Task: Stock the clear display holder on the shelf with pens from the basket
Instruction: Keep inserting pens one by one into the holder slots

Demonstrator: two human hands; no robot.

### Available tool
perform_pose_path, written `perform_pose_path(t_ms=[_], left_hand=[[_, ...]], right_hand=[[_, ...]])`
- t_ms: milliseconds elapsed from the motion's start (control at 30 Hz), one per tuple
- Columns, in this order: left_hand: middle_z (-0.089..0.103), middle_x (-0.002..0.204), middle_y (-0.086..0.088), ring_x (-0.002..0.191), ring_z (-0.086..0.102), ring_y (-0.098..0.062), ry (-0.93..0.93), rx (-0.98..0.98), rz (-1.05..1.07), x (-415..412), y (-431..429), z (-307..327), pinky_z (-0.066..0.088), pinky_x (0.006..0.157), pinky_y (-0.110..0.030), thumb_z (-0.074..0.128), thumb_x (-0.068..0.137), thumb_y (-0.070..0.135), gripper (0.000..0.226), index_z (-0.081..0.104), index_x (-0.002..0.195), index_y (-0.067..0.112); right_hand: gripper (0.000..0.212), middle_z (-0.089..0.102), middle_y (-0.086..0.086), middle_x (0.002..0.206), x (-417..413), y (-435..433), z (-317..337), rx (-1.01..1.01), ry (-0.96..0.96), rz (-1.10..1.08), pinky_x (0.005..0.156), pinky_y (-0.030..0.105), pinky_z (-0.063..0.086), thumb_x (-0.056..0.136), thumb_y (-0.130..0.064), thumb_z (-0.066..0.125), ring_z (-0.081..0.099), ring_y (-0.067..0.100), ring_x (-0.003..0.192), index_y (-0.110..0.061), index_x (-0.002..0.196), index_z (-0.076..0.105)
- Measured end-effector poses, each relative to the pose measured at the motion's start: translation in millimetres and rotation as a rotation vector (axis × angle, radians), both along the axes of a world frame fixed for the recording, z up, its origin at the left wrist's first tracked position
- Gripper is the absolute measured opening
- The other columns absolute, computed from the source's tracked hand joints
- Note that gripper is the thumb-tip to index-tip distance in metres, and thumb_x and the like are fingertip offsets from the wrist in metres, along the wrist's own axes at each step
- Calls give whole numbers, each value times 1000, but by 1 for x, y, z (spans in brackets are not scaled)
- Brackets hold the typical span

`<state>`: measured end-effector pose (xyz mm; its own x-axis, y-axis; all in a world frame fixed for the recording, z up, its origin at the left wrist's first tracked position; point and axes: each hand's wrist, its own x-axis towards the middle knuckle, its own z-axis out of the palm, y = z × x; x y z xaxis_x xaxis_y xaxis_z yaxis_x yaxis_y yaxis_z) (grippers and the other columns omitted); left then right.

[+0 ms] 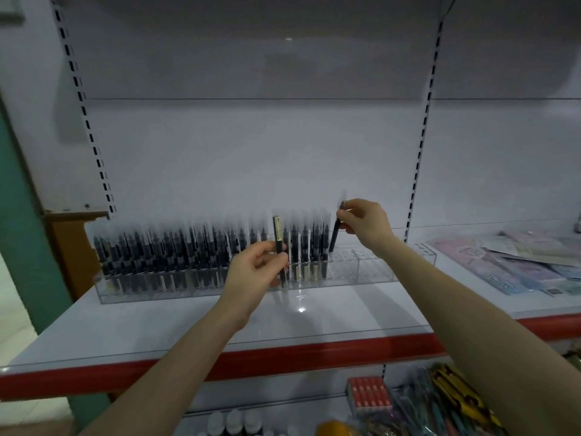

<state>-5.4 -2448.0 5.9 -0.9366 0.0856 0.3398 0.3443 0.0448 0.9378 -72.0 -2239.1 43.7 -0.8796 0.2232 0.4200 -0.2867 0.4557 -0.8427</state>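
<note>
Left hand [257,267], forearm reaching up from below, pinches a slim black pen [278,234] upright in front of the clear display holder [371,272], a long transparent box on the glossy white shelf [314,313]. Right hand [361,223], wrist bent down, pinches a second pen [334,239], its lower end at the holder's top, just right of the packed upright pens [163,256].

Raised forward, both pinching: left hand [258,265], right hand [362,222]
</note>
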Motion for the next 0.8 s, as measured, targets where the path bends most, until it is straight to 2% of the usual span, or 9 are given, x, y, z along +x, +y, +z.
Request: perform_pose_path(t_ms=[100, 167, 267, 433, 600, 733, 800], left_hand=[[61, 93, -9, 78, 61, -15, -18, 6, -10, 1, 0, 2, 59, 70, -30, 61, 88, 10, 13, 65, 96, 18], [61, 92, -7, 76, 62, -13, -13, 8, -19, 2, 1, 4, 59, 68, -28, 61, 87, 9, 13, 65, 94, 20], [62, 95, -9, 77, 65, -12, -21, 26, -36, 2, 1, 6, 58, 64, -25, 61, 87, 7, 16, 63, 96, 20], [64, 85, -11, 66, 67, -8, -27, 57, -68, 4, -1, 7, 57, 60, -24, 60, 87, 2, 17, 61, 94, 18], [66, 79, -8, 65, 68, -8, -40, 91, -53, 4, -1, 3, 58, 61, -25, 62, 86, 3, 15, 59, 95, 14], [67, 77, -7, 65, 67, -7, 34, 97, 4, 2, 1, 3, 55, 62, -20, 66, 82, 3, 13, 58, 88, 12], [66, 77, -6, 65, 65, -4, 119, 98, 28, 3, 4, 3, 53, 63, -17, 66, 81, -1, 15, 57, 83, 11]], right_hand=[[23, 66, 24, 98, -2, -1, -1, 41, -29, 27, 80, 37, 52, 91, -6, 56, 60, 23, 78, 5, 111, 60], [22, 66, 25, 99, -4, -1, -3, 82, -58, 43, 80, 38, 52, 91, -6, 56, 60, 22, 75, 5, 110, 60], [22, 66, 23, 100, -9, -1, -6, 126, -118, 61, 75, 34, 53, 91, -6, 57, 61, 20, 70, 4, 110, 60], [23, 66, 21, 101, -14, 1, -16, 160, -162, 74, 68, 24, 53, 92, -7, 55, 60, 11, 65, 4, 112, 59], [27, 66, 22, 104, -13, 1, -18, 121, -173, 74, 75, 29, 54, 91, -7, 57, 63, 18, 71, 4, 115, 58], [37, 65, 13, 105, -1, -2, -21, 141, -141, -19, 89, 37, 51, 89, -15, 62, 62, 26, 94, -3, 122, 54], [24, 66, 9, 93, 17, -9, -23, 44, -39, -100, 86, 38, 53, 89, -18, 61, 62, 23, 88, -4, 108, 61]])
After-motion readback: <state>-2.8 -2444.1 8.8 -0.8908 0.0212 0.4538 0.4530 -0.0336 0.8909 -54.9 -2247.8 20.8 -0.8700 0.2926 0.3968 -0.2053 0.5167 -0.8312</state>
